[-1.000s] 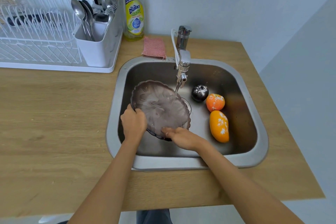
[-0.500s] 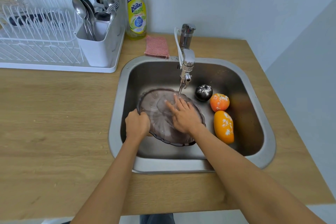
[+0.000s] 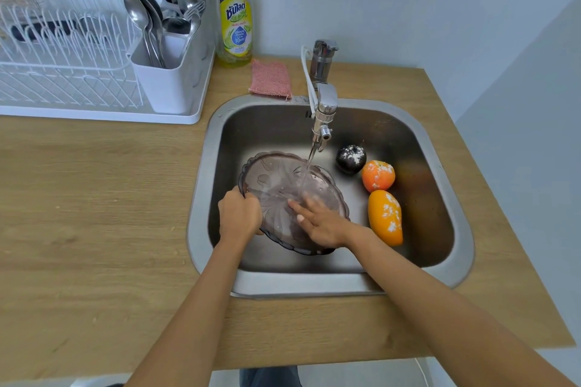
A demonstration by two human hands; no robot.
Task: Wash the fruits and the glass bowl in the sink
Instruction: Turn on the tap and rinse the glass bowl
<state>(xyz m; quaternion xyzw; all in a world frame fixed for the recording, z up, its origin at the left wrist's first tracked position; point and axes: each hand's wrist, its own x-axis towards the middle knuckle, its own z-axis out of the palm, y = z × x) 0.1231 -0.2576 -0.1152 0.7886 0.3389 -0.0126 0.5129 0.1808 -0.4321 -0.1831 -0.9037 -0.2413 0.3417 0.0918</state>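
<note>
While tap runs, left hand grips glass bowl rim, right hand flat, fingers spread inside.

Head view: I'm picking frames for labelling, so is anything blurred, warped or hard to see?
Head view: wide-angle bending curves the counter edge; right hand slightly smeared on the glass bowl; sink right wall shadowed; fruits sharp.

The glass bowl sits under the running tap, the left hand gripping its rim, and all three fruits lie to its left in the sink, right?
Not quite: in the head view the three fruits lie to the right of the glass bowl; the rest holds.
</note>
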